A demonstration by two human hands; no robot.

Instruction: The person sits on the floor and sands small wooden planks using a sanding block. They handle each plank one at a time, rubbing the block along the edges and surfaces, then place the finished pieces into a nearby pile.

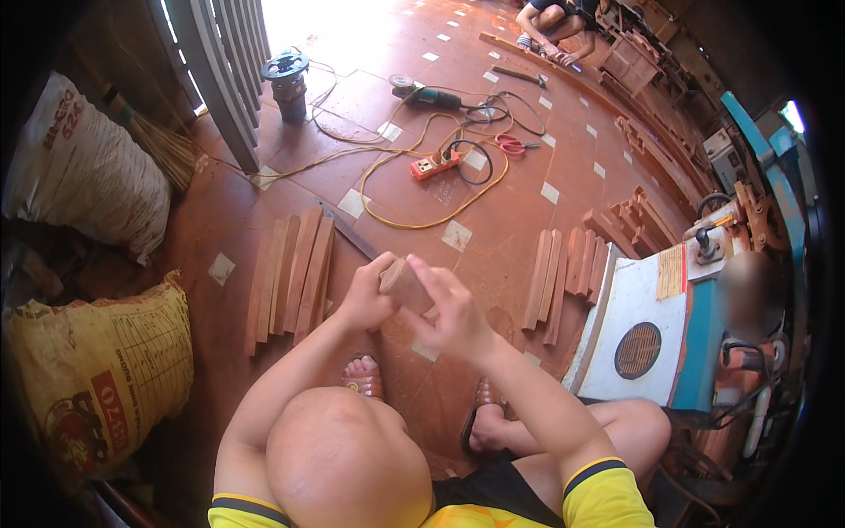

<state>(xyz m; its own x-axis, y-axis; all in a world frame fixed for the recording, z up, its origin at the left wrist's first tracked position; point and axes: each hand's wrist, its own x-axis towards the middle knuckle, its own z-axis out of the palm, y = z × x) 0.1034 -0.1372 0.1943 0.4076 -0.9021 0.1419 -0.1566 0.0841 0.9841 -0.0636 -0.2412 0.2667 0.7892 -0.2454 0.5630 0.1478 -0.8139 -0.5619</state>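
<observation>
My left hand [368, 295] is closed around a short wooden block [403, 282], held up over the floor between my feet. My right hand [453, 312] is at the block's right side. Its fingers are stretched and its thumb stands apart, with the fingertips against or very close to the wood. Behind my left hand a dark straight strip [348, 231] runs along the floor. To the left lies a row of cut wooden strips [290, 277]; another group of wooden strips [546, 277] lies to the right.
An angle grinder [431, 95], an orange power strip [434, 165], red-handled scissors [510, 145] and looped cords lie ahead. A router-like tool [288, 84] stands near the gate. Sacks [106, 370] fill the left; a white and teal machine [638, 326] stands right. Another person [563, 26] crouches far off.
</observation>
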